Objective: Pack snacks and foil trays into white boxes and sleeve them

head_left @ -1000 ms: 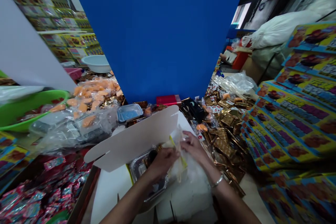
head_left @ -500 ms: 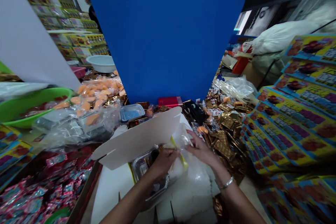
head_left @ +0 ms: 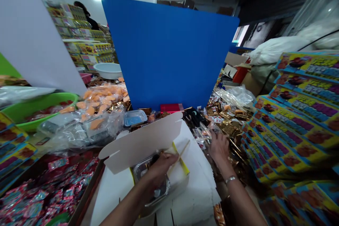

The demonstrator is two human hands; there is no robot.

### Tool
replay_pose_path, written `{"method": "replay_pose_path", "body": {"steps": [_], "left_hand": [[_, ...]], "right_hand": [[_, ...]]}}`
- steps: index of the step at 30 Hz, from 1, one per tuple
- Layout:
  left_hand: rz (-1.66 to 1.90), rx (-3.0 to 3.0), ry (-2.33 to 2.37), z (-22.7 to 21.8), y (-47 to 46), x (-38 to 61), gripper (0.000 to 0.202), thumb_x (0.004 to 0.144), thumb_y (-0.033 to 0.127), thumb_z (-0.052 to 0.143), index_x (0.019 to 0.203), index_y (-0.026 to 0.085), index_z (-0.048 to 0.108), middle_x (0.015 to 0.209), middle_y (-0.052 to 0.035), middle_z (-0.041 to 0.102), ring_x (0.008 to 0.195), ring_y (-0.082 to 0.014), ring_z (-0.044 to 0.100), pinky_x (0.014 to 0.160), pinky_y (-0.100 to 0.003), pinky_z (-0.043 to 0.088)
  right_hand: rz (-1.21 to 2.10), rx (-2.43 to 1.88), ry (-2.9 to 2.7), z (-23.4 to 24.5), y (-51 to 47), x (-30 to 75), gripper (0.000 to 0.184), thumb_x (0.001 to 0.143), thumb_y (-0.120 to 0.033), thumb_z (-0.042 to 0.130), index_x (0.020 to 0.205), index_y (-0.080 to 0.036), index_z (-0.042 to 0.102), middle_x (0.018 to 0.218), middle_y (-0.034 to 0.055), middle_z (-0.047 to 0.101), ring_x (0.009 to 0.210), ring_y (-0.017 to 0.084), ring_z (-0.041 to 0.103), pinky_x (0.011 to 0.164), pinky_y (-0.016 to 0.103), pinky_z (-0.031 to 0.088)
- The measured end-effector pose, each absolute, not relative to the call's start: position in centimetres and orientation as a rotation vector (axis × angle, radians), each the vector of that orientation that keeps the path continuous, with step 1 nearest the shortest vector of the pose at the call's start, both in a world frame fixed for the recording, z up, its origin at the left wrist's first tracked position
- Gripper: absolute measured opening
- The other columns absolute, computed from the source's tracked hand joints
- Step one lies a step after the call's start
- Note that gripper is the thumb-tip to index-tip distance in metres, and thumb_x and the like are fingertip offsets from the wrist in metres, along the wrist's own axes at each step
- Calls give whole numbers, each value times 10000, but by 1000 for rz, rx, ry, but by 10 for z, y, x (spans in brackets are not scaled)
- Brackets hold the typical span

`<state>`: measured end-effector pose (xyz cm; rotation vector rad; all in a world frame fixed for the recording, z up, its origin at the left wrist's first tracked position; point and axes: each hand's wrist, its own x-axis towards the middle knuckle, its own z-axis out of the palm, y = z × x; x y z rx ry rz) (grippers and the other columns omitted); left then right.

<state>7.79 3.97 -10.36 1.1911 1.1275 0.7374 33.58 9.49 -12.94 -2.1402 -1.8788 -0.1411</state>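
Note:
An open white carton [head_left: 140, 144] stands on a white board, its lid flap raised toward the far side and a yellow inner edge showing. Inside lies a foil tray [head_left: 144, 171], partly hidden by my left hand [head_left: 161, 167]. That hand rests in the carton with its fingers closed over the lower end of a thin wooden stick [head_left: 182, 150], possibly a chopstick. My right hand [head_left: 219, 148] is outside the carton at its right, with its fingers bunched beside clear plastic wrappers [head_left: 202, 134]. Whether it grips them is hidden.
Gold foil packets [head_left: 227, 123] heap up right of the carton, and stacked printed yellow boxes [head_left: 293, 130] rise beyond them. Pink sweet packets [head_left: 45, 190] fill a tray at lower left. A tall blue panel [head_left: 169, 53] stands ahead, and a person [head_left: 86, 16] works far back.
My right hand has moved away from the carton to the right, and the clear wrap no longer sits between my hands. The wooden stick now shows. The view has tilted upward.

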Motion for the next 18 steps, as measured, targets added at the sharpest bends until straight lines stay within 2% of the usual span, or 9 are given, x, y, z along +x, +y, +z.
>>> {"method": "replay_pose_path", "body": {"steps": [2, 3, 6, 7, 9, 11, 14, 16, 18], "left_hand": [[706, 1195, 1112, -102, 42, 81, 452, 784, 593, 512, 718, 165, 644, 682, -74, 642, 617, -190, 582, 601, -307, 470], [700, 1211, 1112, -101, 41, 82, 459, 779, 605, 508, 696, 171, 630, 690, -79, 645, 646, -204, 594, 635, -327, 483], [734, 1302, 1150, -89, 26, 84, 437, 776, 602, 525, 656, 189, 601, 837, -125, 685, 847, -280, 629, 834, -415, 481], [761, 1389, 1174, -83, 16, 83, 403, 797, 571, 528, 697, 193, 622, 978, -146, 693, 976, -303, 617, 930, -434, 445], [814, 1675, 1266, -73, -4, 73, 314, 859, 461, 499, 884, 203, 676, 1297, -146, 599, 1237, -314, 505, 1081, -445, 333], [801, 1981, 1496, -70, -21, 58, 324, 889, 346, 454, 1086, 199, 664, 1443, -137, 484, 1364, -325, 378, 1135, -505, 245], [587, 2114, 1851, -82, -29, 31, 379, 862, 227, 448, 1183, 143, 628, 1361, -183, 560, 1324, -377, 416, 1087, -642, 222], [487, 2135, 1867, -98, -27, 16, 402, 858, 178, 440, 1226, 145, 598, 1323, -169, 598, 1278, -358, 471, 1074, -658, 217], [512, 2165, 1803, -113, -24, 7, 413, 878, 161, 423, 1263, 176, 571, 1313, -137, 615, 1269, -327, 486, 1085, -640, 201]], "right_hand": [[-69, -1797, -2138, -122, 90, 313, 632, 755, -75, 578, 1373, -174, 493, 1427, 182, 461, 1347, 347, 355, 1058, 536, 312], [44, -1570, -2298, -119, 88, 300, 597, 764, -65, 566, 1344, -201, 525, 1413, 143, 491, 1346, 311, 368, 1073, 507, 316], [385, -1107, -2559, -120, 84, 270, 384, 846, -44, 461, 1119, -219, 668, 1130, 68, 674, 1141, 200, 561, 976, 356, 439], [437, -1076, -2559, -122, 84, 266, 378, 853, -32, 436, 1074, -213, 683, 1070, 60, 687, 1085, 185, 588, 939, 327, 463], [444, -1121, -2483, -126, 83, 268, 412, 839, -2, 413, 1080, -192, 687, 1112, 80, 668, 1080, 187, 590, 921, 323, 480], [383, -1191, -2348, -124, 79, 274, 436, 841, -1, 403, 1128, -183, 676, 1189, 107, 615, 1091, 203, 579, 917, 349, 489], [342, -1080, -2246, -107, 66, 270, 468, 866, -15, 392, 1232, -197, 620, 1138, 100, 574, 1070, 195, 563, 895, 343, 499], [393, -881, -2360, -94, 56, 253, 477, 891, -21, 397, 1285, -224, 572, 1091, 69, 575, 1051, 165, 557, 888, 291, 495], [349, -806, -2529, -88, 50, 227, 397, 910, -47, 440, 1228, -225, 596, 1066, 54, 589, 1026, 167, 556, 870, 278, 494]]}}
